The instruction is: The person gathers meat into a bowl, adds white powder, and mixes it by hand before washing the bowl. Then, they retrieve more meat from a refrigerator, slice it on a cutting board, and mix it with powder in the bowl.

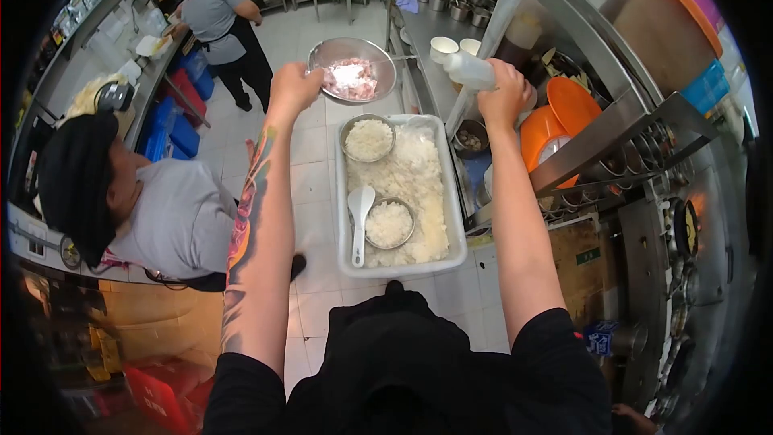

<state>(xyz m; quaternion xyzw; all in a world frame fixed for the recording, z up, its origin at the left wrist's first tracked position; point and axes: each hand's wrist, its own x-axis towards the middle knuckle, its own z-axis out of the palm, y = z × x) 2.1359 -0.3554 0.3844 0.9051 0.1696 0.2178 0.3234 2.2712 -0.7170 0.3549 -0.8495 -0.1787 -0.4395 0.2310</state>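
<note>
My left hand is closed on the near left rim of a metal bowl. Pinkish raw meat pieces lie in it, with white powder on top. On the right, my right hand grips a translucent white squeeze bottle, tilted with its tip to the left. Below the bowl is a white tub of cooked rice. Two small metal bowls of rice and a white rice paddle rest on the rice.
One person in grey stands close on my left, another farther back. Metal shelving with orange containers rises close to my right arm. White cups and metal pots stand on the steel counter.
</note>
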